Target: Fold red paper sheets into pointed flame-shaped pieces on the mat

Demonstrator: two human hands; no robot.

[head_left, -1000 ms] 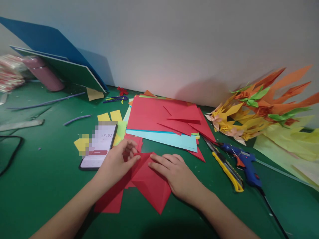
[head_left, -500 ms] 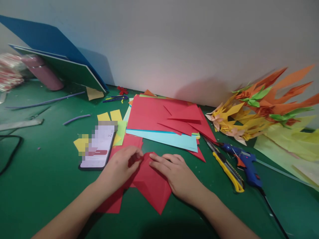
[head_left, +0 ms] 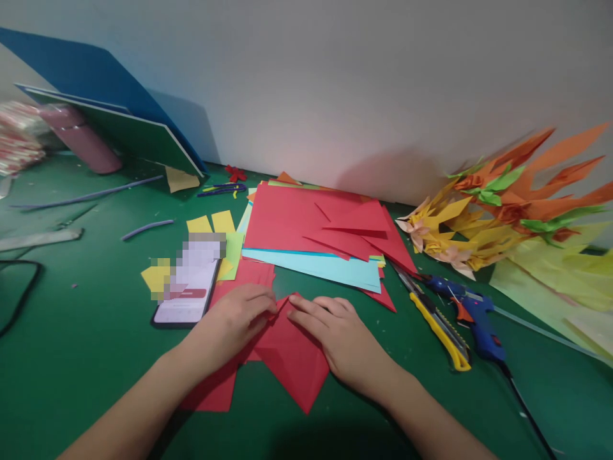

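A folded sheet of red paper (head_left: 299, 358) lies on the green table between my hands, one corner pointing toward me. My left hand (head_left: 242, 319) pinches the paper's upper left edge, where a narrow flap stands up a little. With fingers stretched out flat, my right hand (head_left: 338, 332) presses on the sheet's right side near its top corner. More red sheets (head_left: 211, 390) lie under and beside my left hand and forearm. Just beyond my left wrist is a phone (head_left: 184, 313) with a lit screen, partly blurred.
A stack of coloured paper (head_left: 287, 220) lies against the wall. To the right are a yellow utility knife (head_left: 438, 332), a blue glue gun (head_left: 481, 326) and folded paper flowers (head_left: 507, 204). At the left, a pink bottle (head_left: 83, 140) leans by green and blue boards (head_left: 138, 144).
My left fingers have closed down on the paper's upper left edge, and its flap now shows more by the top corner. My right hand has hardly moved.
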